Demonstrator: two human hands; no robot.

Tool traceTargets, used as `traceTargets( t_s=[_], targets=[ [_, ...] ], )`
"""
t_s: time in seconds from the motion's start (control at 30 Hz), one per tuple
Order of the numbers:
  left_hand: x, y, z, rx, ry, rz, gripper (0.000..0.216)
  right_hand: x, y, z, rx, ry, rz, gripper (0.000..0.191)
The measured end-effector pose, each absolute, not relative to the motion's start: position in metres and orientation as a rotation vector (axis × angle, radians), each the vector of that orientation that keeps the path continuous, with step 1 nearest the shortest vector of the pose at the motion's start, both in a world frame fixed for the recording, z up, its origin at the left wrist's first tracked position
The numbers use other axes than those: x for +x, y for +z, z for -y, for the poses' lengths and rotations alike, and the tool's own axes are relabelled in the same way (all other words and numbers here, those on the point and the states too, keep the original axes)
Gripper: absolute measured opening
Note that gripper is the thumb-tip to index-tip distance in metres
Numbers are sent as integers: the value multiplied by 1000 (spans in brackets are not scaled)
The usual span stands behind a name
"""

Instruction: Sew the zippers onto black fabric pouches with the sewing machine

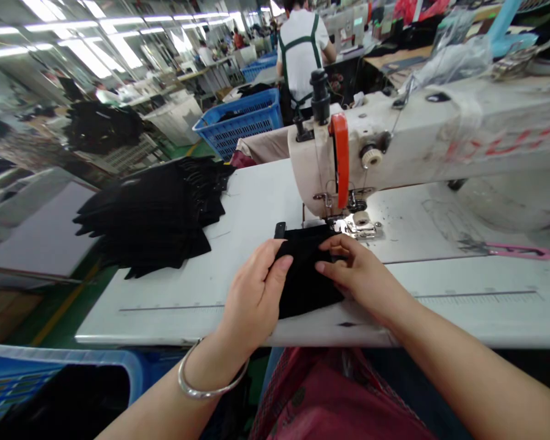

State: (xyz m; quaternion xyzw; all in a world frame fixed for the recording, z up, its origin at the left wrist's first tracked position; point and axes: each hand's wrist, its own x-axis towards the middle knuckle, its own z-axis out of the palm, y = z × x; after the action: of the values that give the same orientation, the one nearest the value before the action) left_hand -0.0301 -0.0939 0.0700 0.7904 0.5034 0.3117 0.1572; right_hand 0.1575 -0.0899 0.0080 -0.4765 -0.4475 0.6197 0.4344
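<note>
A small black fabric piece (305, 269) lies on the white sewing table (238, 214), just in front of the presser foot (360, 225) of a white sewing machine (394, 140). My left hand (256, 293) pinches the piece's left edge between thumb and fingers. My right hand (355, 269) rests on its right side, fingers closed on the cloth near the foot. A silver bangle (201, 385) circles my left wrist.
A stack of black fabric pieces (156, 214) sits on the table's left. Pink-handled snips (517, 249) lie at the right. A blue bin (50, 385) stands at lower left, a blue basket (242, 122) behind. A person in a white top (302, 49) stands farther back.
</note>
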Motion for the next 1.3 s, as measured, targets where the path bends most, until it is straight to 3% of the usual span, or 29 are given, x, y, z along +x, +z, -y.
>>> traceTargets(
  t_s=[0.17, 0.23, 0.4, 0.5, 0.77, 0.9, 1.3],
  targets=[
    [-30, 63, 109, 2553, 715, -1090, 22, 173, 13, 142, -1263, 1471, 1427, 5],
    [-28, 51, 120, 2680, 531, -917, 23, 183, 7, 170, -1332, 1342, 1660, 9],
    [-18, 24, 138, 2757, 399, -991, 18, 198, -15, 195, -1262, 472, 2121, 16],
    [-15, 20, 141, 2814, 482, -993, 19, 200, -23, 186, -1151, 173, 2241, 13],
    [-19, 7, 153, 2690, 683, -906, 25, 204, -28, 181, -958, 170, 2254, 12],
    [-18, 2, 151, 2705, 593, -855, 30, 203, -29, 181, -951, 140, 2248, 16],
    [-13, 11, 147, 2724, 663, -795, 25, 218, -27, 188, -864, 131, 2249, 19]
  ],
)
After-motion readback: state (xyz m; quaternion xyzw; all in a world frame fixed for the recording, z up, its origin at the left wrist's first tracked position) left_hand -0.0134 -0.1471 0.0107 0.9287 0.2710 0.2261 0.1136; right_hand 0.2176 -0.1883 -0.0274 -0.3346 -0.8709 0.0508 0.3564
